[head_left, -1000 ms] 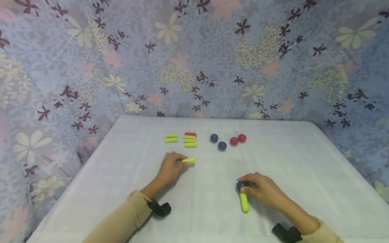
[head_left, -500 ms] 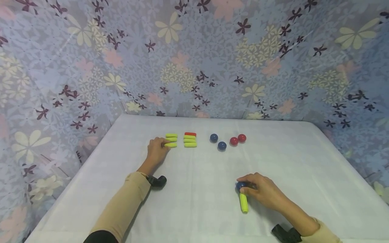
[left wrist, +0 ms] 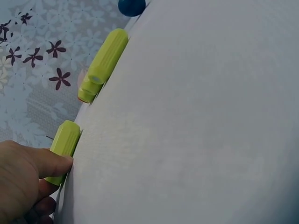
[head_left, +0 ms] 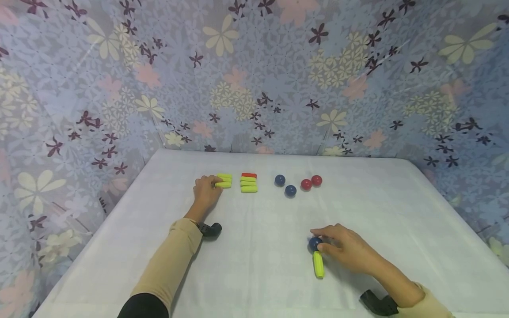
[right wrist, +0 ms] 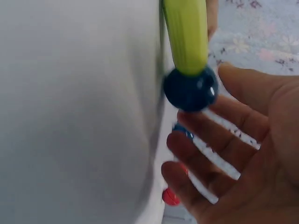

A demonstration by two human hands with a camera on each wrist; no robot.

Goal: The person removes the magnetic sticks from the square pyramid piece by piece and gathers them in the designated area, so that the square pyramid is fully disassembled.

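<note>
In the head view, my left hand [head_left: 207, 193] pinches a short yellow stick [head_left: 224, 185] at the near side of two other yellow sticks [head_left: 224, 176]. The left wrist view shows thumb and fingers around that stick's lower end. My right hand [head_left: 350, 248] is around a dark blue ball [head_left: 315, 244], its fingers loosely spread. In the right wrist view the thumb lies close beside the blue ball [right wrist: 190, 88]; whether it touches cannot be told. A yellow fluted stick [head_left: 318, 264] meets the ball and lies toward the front edge.
Right of the left hand, a red stick [head_left: 248, 176] lies in a row with several yellow sticks [head_left: 248, 189]. Two blue balls [head_left: 290, 191] and two red balls [head_left: 306, 184] rest farther right. A flowered cloth [head_left: 254, 79] hangs behind the white table [head_left: 254, 274].
My left hand has carried its yellow stick left and back to the smaller stick group, then slightly farther back. My right fingers have loosened from the blue ball, which has barely moved.
</note>
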